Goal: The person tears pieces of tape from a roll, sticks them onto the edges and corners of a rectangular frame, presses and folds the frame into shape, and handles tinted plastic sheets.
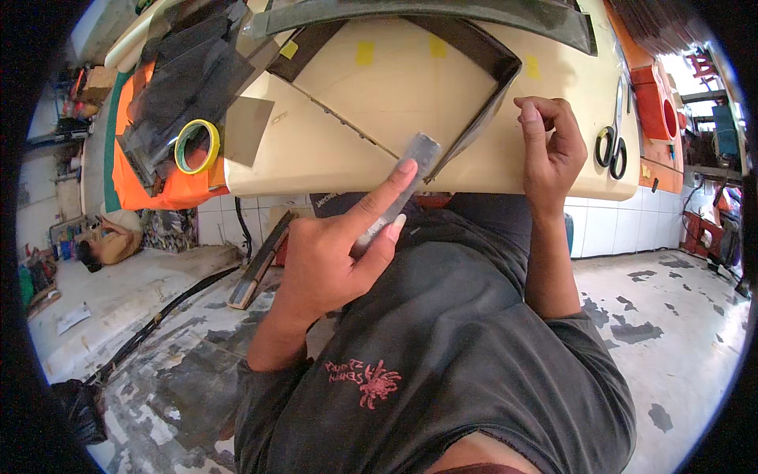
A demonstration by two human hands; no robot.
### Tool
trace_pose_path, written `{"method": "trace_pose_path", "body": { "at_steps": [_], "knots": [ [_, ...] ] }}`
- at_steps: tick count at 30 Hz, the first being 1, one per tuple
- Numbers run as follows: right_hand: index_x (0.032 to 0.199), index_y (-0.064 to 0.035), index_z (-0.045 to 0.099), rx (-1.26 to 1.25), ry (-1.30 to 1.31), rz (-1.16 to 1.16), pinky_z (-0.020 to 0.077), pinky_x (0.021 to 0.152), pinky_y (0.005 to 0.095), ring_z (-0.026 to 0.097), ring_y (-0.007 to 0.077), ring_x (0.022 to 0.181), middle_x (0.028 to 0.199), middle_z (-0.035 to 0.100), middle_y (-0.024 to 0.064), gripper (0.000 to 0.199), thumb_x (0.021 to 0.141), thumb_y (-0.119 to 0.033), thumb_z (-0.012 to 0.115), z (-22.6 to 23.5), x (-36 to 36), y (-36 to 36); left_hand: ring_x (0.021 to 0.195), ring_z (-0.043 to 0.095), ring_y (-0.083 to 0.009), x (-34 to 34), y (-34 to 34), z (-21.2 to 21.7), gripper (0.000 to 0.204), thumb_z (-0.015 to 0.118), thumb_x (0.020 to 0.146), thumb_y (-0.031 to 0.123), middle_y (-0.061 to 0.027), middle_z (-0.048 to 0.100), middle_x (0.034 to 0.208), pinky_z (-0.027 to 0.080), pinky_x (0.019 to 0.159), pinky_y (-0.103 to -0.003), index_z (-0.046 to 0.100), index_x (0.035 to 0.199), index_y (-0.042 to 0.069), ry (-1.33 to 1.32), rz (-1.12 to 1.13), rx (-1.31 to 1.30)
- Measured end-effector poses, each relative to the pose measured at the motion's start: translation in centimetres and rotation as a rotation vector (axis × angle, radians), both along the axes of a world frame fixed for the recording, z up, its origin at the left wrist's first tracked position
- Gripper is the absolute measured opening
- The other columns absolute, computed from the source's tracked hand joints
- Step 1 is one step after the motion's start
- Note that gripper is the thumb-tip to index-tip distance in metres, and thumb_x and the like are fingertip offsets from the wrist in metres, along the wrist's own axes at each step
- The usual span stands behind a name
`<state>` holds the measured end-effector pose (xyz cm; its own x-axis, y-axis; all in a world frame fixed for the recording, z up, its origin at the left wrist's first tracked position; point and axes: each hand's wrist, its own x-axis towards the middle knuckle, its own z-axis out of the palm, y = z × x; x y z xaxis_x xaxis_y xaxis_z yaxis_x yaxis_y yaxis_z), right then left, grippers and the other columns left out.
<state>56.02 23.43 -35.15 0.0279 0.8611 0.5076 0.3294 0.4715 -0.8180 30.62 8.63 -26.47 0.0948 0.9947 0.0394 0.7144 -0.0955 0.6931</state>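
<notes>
My left hand [324,253] is closed around a flat grey bar [425,148], its index finger stretched along the top. The bar's blunt, worn end points over the table edge, beside the near corner of a dark frame [501,75]. This square frame of thin black strips lies turned cornerwise on the cream table [379,95]. My right hand [550,146] hovers above the table right of the frame, fingers curled and thumb raised against the index finger. Whether anything sits in that pinch is too small to tell. Several yellow tape pieces [365,53] mark the surface.
Dark translucent sheets [185,75] and a yellow tape roll [197,147] lie at the left. Black-handled scissors [613,146] rest at the right edge near a red-orange holder [657,107]. A long dark strip [442,17] crosses the far side. A person [110,243] lies at lower left.
</notes>
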Motion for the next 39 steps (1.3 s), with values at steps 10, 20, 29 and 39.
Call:
{"method": "trace_pose_path", "body": {
  "at_steps": [10, 20, 29, 39],
  "knots": [
    [0.099, 0.0010, 0.077, -0.016, 0.027, 0.006, 0.0442, 0.072, 0.0294, 0.058, 0.0156, 0.079, 0.087, 0.069, 0.0076, 0.008, 0.099, -0.006, 0.074, -0.7, 1.1, 0.5, 0.081, 0.079, -0.0316, 1.1, 1.3, -1.1, 0.050, 0.069, 0.103, 0.015, -0.0187, 0.077, 0.121, 0.060, 0.072, -0.038, 0.063, 0.153, 0.015, -0.098, -0.013, 0.110],
    [0.097, 0.0021, 0.076, 0.021, 0.032, 0.015, 0.0467, 0.074, 0.0305, 0.061, 0.0177, 0.080, 0.087, 0.070, 0.0093, 0.008, 0.099, -0.006, 0.073, -0.4, 2.9, 1.2, 0.084, 0.080, -0.0321, 3.5, 1.6, -0.9, 0.045, 0.061, 0.108, 0.014, -0.0189, 0.074, 0.132, 0.058, 0.072, -0.034, 0.062, 0.154, 0.015, -0.164, 0.001, -0.049],
    [0.097, 0.0016, 0.077, 0.000, 0.002, -0.003, 0.0471, 0.073, 0.0311, 0.061, 0.0183, 0.080, 0.085, 0.070, 0.0094, 0.009, 0.098, -0.006, 0.073, -0.3, 3.1, 1.3, 0.088, 0.080, -0.0321, 3.4, 1.9, -1.9, 0.045, 0.061, 0.109, 0.014, -0.0202, 0.074, 0.131, 0.059, 0.076, -0.034, 0.062, 0.153, 0.015, -0.175, 0.001, -0.020],
    [0.097, 0.0010, 0.077, -0.008, -0.012, -0.015, 0.0466, 0.073, 0.0306, 0.061, 0.0176, 0.080, 0.086, 0.071, 0.0090, 0.008, 0.098, -0.006, 0.073, -0.7, 2.8, 1.2, 0.088, 0.080, -0.0330, 3.2, 2.0, -2.5, 0.046, 0.062, 0.107, 0.014, -0.0209, 0.075, 0.128, 0.060, 0.075, -0.037, 0.063, 0.153, 0.018, -0.145, -0.005, -0.007]
  ]
}}
